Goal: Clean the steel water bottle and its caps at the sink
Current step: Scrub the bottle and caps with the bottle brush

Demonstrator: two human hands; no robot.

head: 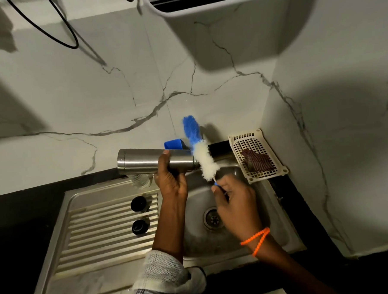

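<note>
A: Item, steel bottle [144,161]?
B: Horizontal, gripped by left hand [170,179] over sink [280,218].
A: Right hand [235,204]?
B: Pinching bottle brush [201,149] handle. Two caps [138,203] left of left forearm.

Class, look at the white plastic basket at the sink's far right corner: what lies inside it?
Inside the white basket lies a crumpled dark red-and-white scrubber or cloth. Anything beneath it is covered.

dim light, hard shadows on wall [95,89], wide-angle bending at edges, brush [198,146] motion-blurred
</note>
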